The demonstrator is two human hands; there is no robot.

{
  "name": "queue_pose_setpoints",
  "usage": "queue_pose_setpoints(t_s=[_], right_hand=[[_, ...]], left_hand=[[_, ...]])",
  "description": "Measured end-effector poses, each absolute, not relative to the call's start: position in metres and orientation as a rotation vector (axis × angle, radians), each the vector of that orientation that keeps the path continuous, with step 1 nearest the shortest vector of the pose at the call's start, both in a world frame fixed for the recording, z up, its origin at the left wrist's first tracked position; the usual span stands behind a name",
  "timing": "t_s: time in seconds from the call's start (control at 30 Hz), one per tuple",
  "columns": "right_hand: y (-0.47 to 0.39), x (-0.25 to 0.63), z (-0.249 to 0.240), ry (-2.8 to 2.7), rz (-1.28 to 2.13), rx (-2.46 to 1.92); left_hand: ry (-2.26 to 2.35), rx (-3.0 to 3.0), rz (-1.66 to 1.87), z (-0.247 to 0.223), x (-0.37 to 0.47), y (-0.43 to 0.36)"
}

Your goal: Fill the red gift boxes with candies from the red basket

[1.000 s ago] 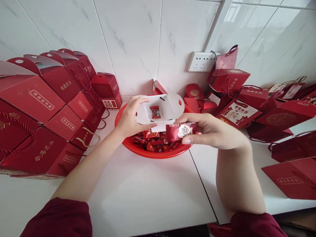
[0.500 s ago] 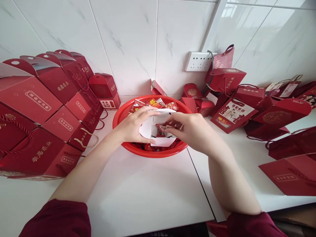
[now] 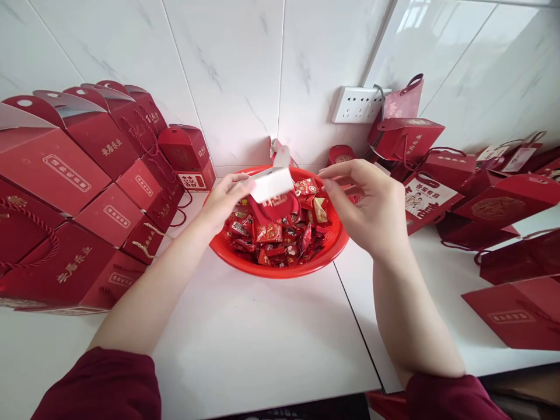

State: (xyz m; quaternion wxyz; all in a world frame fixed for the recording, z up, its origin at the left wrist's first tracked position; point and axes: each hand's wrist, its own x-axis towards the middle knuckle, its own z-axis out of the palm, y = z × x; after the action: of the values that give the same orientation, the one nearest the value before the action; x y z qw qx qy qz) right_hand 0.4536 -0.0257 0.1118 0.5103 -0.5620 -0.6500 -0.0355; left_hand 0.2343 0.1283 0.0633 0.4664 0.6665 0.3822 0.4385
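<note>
My left hand grips a small candy gift box by its left side, with the thumb on its white flap. The box is tipped over the basket, its red outside facing me, and its contents are hidden. Below lies a red plastic basket full of small red-wrapped candies. Over the basket's right rim hovers my right hand, apart from the box. Its fingers are loosely curved and apart, and nothing shows in them.
Stacked red gift boxes with rope handles fill the left side. More red boxes lie scattered at the right. Behind them, a white power strip is on the tiled wall. A dark seam crosses the white table.
My right hand has come out of the box and moved right. The box, upright with its white inside facing me before, has been lifted and tilted by my left hand, baring the candies.
</note>
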Motion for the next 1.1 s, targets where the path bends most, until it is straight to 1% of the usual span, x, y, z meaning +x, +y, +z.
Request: queue_pose_setpoints(t_s=[0.07,0.13,0.43,0.57,0.63,0.7,0.87,1.1], right_hand=[[-0.025,0.456,0.111,-1.589,-0.058,-1.370],[-0.022,0.457,0.108,-1.658,0.031,-1.395],[0.004,0.443,0.083,-2.168,0.453,-1.493],[0.013,0.434,0.067,-2.436,0.765,-1.437],[0.017,0.432,0.061,-2.496,0.942,-1.381],[0.019,0.432,0.057,-2.520,1.041,-1.351],[0.023,0.433,0.054,-2.483,0.968,-1.362],[0.018,0.441,0.066,-2.383,0.699,-1.636]], left_hand=[[0.906,1.410,1.033,0.060,0.231,0.139],[0.874,1.338,1.020,0.058,0.230,0.146],[0.900,1.364,1.066,0.057,0.232,0.144],[0.902,1.367,1.112,0.057,0.232,0.144],[0.895,1.376,1.120,0.058,0.233,0.142],[0.888,1.382,1.121,0.060,0.234,0.139],[0.890,1.389,1.122,0.062,0.235,0.136],[0.877,1.376,1.141,0.062,0.234,0.137]])
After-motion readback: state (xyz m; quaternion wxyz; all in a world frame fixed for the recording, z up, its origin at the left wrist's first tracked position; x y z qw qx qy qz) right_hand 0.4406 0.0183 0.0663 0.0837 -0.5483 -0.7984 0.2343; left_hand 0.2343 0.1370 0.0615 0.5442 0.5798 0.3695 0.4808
